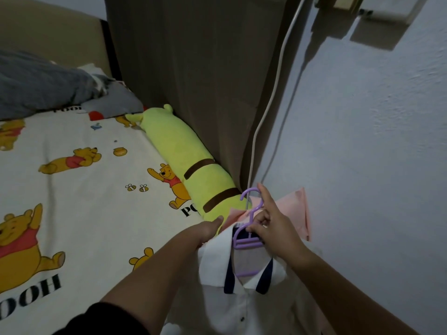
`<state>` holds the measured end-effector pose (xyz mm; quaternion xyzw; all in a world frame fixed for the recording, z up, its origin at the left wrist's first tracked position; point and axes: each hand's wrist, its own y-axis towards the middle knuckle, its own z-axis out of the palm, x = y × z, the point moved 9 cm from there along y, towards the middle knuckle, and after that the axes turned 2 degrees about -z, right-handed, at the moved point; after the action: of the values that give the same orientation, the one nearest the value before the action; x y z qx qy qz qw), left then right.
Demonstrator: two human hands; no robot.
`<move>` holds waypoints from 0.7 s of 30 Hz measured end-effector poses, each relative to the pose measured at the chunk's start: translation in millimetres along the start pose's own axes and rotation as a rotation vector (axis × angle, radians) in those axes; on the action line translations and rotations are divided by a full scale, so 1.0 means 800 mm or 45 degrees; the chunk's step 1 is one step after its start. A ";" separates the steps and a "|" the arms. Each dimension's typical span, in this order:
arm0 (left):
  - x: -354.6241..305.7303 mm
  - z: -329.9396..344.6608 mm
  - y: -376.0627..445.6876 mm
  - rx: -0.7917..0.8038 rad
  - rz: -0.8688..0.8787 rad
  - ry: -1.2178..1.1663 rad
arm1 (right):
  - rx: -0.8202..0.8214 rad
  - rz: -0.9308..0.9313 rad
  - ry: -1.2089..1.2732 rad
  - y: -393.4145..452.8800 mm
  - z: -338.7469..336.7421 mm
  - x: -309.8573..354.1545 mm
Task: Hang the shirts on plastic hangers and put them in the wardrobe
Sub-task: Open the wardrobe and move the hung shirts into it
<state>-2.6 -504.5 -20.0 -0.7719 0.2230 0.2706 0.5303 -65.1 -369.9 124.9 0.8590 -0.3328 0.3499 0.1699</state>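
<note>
and here we are beside the bed [79,189], with its bear-print sheet as our landmark. just off the bed's right edge, low in view, hangs the white shirt [232,308] with navy collar trim, and it's already sitting on a purple hanger [245,243] — one shoulder bar shows inside the open collar. the right hand [273,230] has its lower fingers curled round the neck of the hanger below the hook, index finger stretched up along the hook itself. the left hand [205,230], nearer the bed, is curled into the shirt's shoulder fabric, thumb out straight; it looks to be settling the shoulder onto the bar, though the fingers themselves are tucked out of sight.

behind the white shirt, further from the bed and toward the grey wall [375,141], there's a pink shirt [298,211] — it seems to share the same grip, possibly on a hanger of its own with a pink hook showing, but i can't be sure of that.

so by my reading: at least one shirt hung, maybe two. what's left is the carry — no wardrobe in view. lying along the bed's far edge is a long green plush bolster [183,160], with a brown curtain [193,68] behind it.
</note>
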 end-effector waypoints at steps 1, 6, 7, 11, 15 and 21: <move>0.001 -0.003 0.001 -0.022 -0.004 -0.001 | 0.001 0.007 -0.007 0.000 0.000 0.001; 0.008 -0.021 -0.007 -0.184 -0.036 -0.173 | -0.005 0.022 -0.065 -0.001 -0.003 0.011; 0.007 -0.027 -0.010 -0.245 -0.008 -0.170 | -0.008 0.017 -0.076 -0.001 -0.004 0.014; -0.014 -0.071 -0.038 -0.560 0.219 -0.271 | -0.066 -0.048 -0.052 -0.003 -0.013 0.028; -0.038 -0.090 -0.082 -0.637 0.396 -0.458 | -0.122 -0.052 -0.029 -0.003 -0.022 0.039; -0.071 -0.098 -0.134 -0.625 0.693 -0.395 | -0.148 -0.041 -0.049 -0.006 -0.043 0.066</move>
<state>36.8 -538.7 114.9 -0.7383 0.2653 0.5599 0.2666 -50.3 -372.5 186.2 0.8595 -0.3421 0.3107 0.2187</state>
